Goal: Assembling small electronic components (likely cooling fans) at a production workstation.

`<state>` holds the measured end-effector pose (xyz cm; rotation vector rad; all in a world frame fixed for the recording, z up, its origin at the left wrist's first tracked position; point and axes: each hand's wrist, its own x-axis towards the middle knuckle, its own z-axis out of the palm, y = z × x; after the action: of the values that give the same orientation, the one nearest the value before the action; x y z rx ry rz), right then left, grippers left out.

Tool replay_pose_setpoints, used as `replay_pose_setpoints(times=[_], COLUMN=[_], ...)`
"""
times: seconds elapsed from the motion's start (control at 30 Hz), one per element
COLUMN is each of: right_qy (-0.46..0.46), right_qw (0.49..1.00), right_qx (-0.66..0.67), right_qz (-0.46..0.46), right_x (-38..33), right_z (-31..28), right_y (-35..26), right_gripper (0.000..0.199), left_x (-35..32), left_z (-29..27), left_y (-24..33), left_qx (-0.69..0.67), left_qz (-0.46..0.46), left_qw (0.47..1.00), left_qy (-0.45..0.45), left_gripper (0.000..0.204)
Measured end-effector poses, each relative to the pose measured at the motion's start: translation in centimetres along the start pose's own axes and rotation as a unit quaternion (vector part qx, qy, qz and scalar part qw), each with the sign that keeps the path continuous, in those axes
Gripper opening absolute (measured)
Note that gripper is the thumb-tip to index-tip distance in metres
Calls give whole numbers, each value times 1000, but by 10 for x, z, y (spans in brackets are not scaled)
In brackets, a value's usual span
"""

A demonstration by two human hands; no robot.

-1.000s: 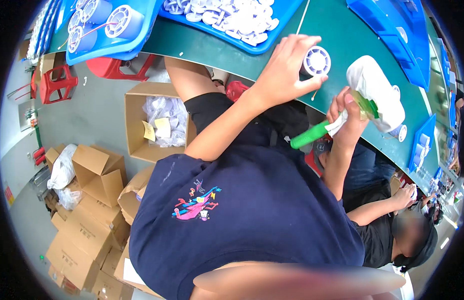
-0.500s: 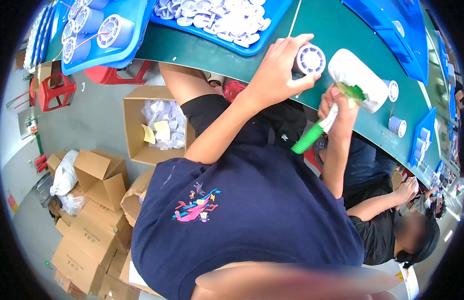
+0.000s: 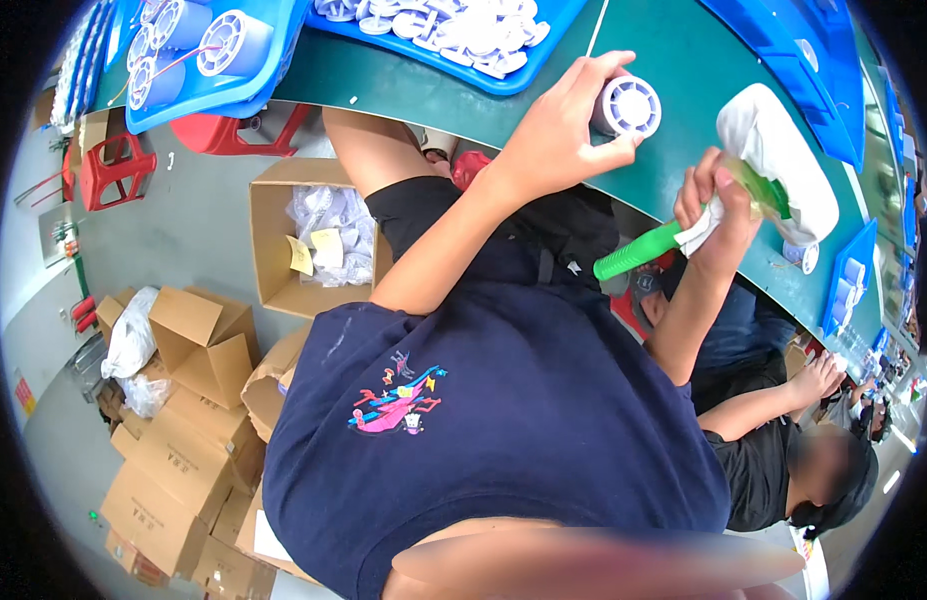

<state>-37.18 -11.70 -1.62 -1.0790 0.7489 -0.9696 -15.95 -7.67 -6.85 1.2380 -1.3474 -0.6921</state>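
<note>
My left hand (image 3: 563, 140) is wrapped round a white plastic cylinder (image 3: 631, 107), thumb on one side and fingers on the other. The cylinder's spoked, ring-shaped end faces up, at the near edge of the green table. To its right, my right hand (image 3: 718, 205) grips a mallet (image 3: 638, 250) with a green handle. White cloth or film covers the mallet's large head (image 3: 783, 165), which is raised and apart from the cylinder. Some of the white wrapping also lies along the handle beneath my fingers.
A blue tray (image 3: 498, 85) of white disc-like parts lies at the table's far side. More white cylinders with wires fill another blue tray (image 3: 253, 105) at left. An open carton (image 3: 273, 285) with bagged parts stands below the table. A co-worker's arm (image 3: 753, 415) is at right.
My right hand has moved to the right with the mallet, widening the gap between its head and the cylinder. My left hand keeps its hold, nearly still.
</note>
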Motion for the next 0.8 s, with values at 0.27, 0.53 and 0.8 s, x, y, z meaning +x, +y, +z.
replay_pose_setpoints(times=[0.27,0.53,0.8], right_qy=[57,-15,120], right_qw=[985,989,951], right_qx=[-137,10,-260], right_qz=[93,148,113], right_x=[18,14,-6], right_z=[13,7,-37], right_y=[4,31,20], right_gripper=[20,20,15], left_x=[0,1,1], left_z=[-1,-5,-8], left_y=[-9,-3,2], left_qx=[-22,-21,-18], left_qz=[0,-18,-28], left_qw=[1000,999,999], left_qy=[5,-24,-15], left_gripper=[77,66,62])
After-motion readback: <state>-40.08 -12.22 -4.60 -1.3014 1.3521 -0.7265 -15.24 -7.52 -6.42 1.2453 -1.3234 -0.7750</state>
